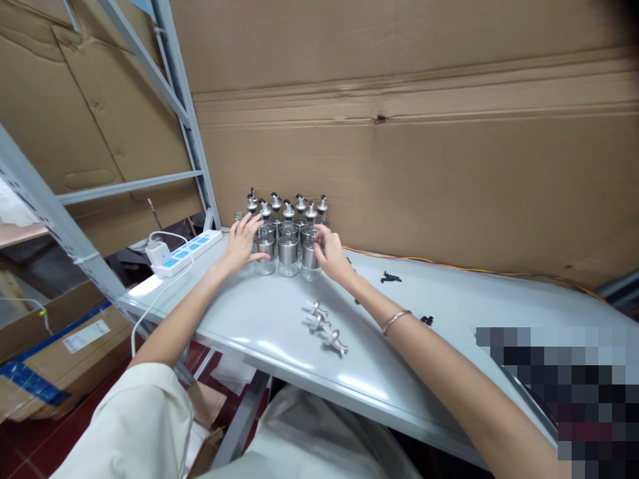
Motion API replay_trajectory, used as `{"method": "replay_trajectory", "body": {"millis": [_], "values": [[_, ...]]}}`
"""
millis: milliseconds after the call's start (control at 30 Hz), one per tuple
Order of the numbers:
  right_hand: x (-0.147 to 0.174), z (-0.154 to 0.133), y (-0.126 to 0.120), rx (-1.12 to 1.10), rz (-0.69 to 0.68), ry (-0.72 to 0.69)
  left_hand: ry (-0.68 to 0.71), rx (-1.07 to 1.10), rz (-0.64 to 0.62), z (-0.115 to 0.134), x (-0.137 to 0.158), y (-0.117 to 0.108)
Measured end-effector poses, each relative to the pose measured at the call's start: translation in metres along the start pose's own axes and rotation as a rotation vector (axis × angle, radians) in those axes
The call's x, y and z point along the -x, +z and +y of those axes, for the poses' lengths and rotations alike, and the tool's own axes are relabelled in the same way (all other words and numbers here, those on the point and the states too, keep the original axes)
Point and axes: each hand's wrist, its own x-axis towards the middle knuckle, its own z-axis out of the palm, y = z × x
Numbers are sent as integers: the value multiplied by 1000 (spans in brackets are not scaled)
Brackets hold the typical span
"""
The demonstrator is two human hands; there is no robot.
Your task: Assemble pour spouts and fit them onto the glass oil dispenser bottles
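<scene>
Three glass oil bottles with steel bands stand upright in a front row; the middle bottle (288,251) is fully in view. My left hand (243,243), fingers spread, lies against the left bottle (265,256). On the other side, my right hand (330,251) rests at the right bottle (309,258), thumb and fingers apart and partly bent. Behind this row stand several more bottles topped with silver pour spouts (288,209) with black flaps. Loose silver pour spouts (333,340) lie on the table nearer to me.
Small black parts (391,277) lie on the grey table (449,299) to the right. A white power strip (187,253) with a plugged-in charger sits at the left end, by the metal shelf frame (182,113). Cardboard (399,173) stands behind the table, with thin wires along its base.
</scene>
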Motion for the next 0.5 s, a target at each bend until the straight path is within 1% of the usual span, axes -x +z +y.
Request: {"method": "replay_trajectory", "body": {"millis": [100, 167, 233, 300, 367, 400, 433, 500], "values": [[1, 0, 2, -20, -10, 24, -69, 14, -19, -6, -6, 9], [2, -1, 5, -58, 5, 84, -100, 32, -3, -9, -6, 16], [2, -3, 10, -119, 46, 208, -156, 69, 51, -11, -4, 22], [2, -6, 16, -209, 68, 382, -261, 131, 142, -14, 0, 26], [2, -7, 20, -309, 29, 553, -383, 225, 230, -18, 5, 28], [2, -8, 22, -347, -5, 615, -438, 283, 259, -20, 6, 29], [3, -7, 24, -371, -39, 651, -489, 344, 277, -22, 8, 30], [4, -5, 26, -382, -81, 628, -580, 464, 282, -26, 10, 32]]}}
